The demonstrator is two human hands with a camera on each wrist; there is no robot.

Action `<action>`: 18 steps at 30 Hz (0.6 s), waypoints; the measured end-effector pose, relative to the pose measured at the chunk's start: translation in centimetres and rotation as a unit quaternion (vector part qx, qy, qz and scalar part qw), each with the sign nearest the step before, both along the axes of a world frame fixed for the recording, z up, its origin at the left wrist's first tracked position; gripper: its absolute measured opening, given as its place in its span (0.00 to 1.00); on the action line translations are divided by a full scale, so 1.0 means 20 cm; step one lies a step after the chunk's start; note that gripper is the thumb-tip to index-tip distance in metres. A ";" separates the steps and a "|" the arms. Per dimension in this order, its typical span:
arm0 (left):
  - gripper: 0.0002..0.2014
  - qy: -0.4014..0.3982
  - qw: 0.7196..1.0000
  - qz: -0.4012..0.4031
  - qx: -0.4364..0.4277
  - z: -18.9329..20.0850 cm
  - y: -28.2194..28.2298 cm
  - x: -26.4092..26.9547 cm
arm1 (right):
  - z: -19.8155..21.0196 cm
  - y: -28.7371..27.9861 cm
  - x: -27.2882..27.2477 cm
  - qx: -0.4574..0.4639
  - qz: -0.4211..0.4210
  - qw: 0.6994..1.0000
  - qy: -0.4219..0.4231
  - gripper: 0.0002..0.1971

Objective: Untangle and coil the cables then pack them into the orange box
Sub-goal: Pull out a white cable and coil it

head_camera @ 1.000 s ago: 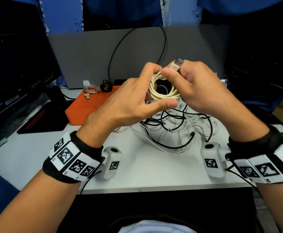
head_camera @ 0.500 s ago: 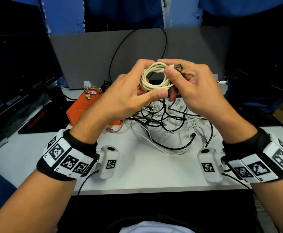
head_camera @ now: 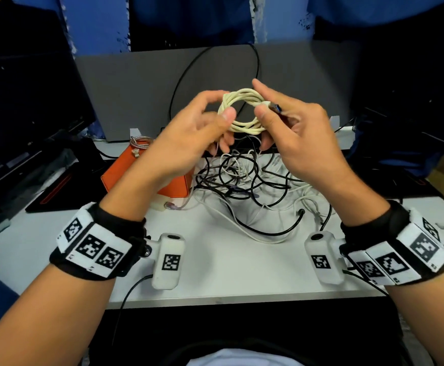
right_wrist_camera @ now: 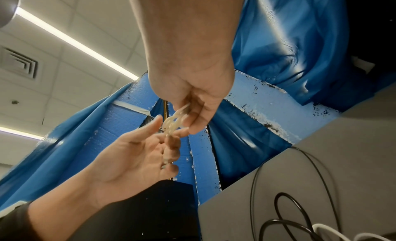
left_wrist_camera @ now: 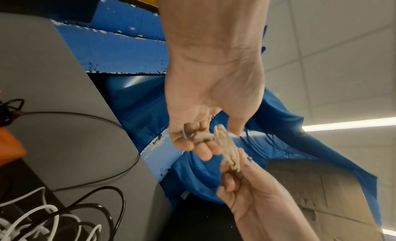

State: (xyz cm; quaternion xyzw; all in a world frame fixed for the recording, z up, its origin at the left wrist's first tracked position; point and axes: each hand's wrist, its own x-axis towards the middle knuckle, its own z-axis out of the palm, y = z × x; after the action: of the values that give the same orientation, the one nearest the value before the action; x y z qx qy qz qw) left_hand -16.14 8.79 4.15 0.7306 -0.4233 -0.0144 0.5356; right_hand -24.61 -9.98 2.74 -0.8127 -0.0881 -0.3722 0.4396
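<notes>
Left hand [head_camera: 189,138] is pinching the cream cable coil [head_camera: 242,112] so its loops are being kept together | plug end is being pinched by right hand [head_camera: 302,138], likely for tucking | coil is being held above cable tangle [head_camera: 244,180], orange box [head_camera: 174,187] beside it

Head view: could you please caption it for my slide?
Both hands, left and right, hold a coiled cream cable above tangled cables beside the orange box.

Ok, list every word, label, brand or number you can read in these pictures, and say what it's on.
No readable text anywhere.
Wristbands: black-and-white square marker patterns only, no letters.
Wrist cameras: one such marker each, no letters.
Orange box, cream cable coil: no print visible.
</notes>
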 end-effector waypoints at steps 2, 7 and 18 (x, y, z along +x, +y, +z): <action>0.15 0.006 1.000 0.019 -0.006 0.02 0.02 0.01 | -0.01 -0.01 0.01 -0.001 0.007 1.000 0.030 0.21; 0.09 0.033 0.998 0.055 0.009 0.04 0.07 0.09 | -0.02 -0.03 0.02 -0.060 0.061 0.988 0.128 0.29; 0.13 0.119 0.945 0.280 0.116 -0.03 0.43 0.71 | -0.09 -0.07 -0.03 -0.344 0.086 0.824 0.442 0.26</action>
State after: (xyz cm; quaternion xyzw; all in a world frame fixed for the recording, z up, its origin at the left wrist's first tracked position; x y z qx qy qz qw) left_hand -1.91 17.37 3.65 0.8697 -0.1300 0.0005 0.4761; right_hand -25.20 -11.38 0.99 -0.9779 -0.0759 0.1209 0.1530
